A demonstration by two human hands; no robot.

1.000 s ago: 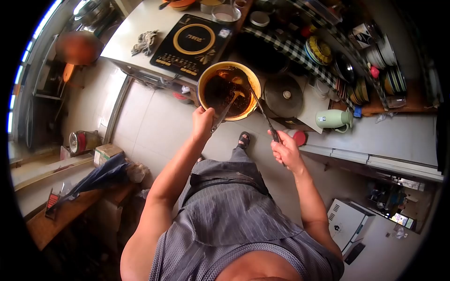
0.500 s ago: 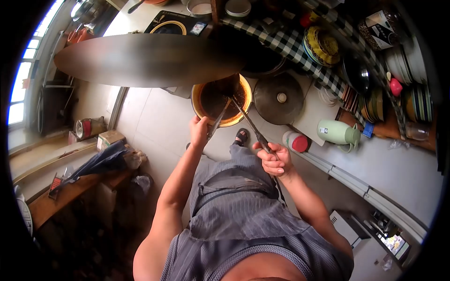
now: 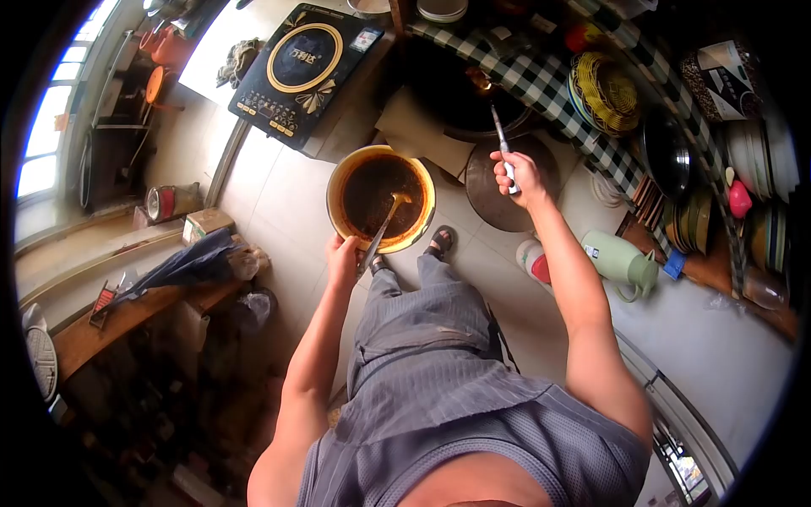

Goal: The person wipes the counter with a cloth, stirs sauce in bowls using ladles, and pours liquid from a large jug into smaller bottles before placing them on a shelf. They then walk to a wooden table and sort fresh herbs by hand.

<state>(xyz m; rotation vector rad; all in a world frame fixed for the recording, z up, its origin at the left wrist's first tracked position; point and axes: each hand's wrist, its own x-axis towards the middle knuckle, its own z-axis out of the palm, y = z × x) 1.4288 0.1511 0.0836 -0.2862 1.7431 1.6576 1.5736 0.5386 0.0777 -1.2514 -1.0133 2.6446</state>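
Note:
My left hand [image 3: 342, 260] is closed at the near rim of a yellow-rimmed pot [image 3: 336, 196] of dark brown liquid. A long-handled spoon [image 3: 384, 226] leans in the pot, its handle coming out beside that hand. Up to the right, my right hand [image 3: 522, 177] is wrapped round the pale handle of a ladle [image 3: 500, 127]. The ladle's far end, with something shiny and brownish, is over a large dark wok [image 3: 456, 101]. A round metal lid [image 3: 507, 203] lies below that wok.
Left of the wok is a black induction cooker [image 3: 274, 106]. A checkered cloth [image 3: 541, 80] runs along the shelf at right, with a yellow basket [image 3: 606, 93] on it. A green thermos jug [image 3: 612, 260] and a red-and-white container [image 3: 534, 260] stand lower right.
The large blurred round object over the pot is gone, uncovering the cooker. My right hand has moved from the pot up to the wok and now holds a pale-handled ladle. The left stays by the pot.

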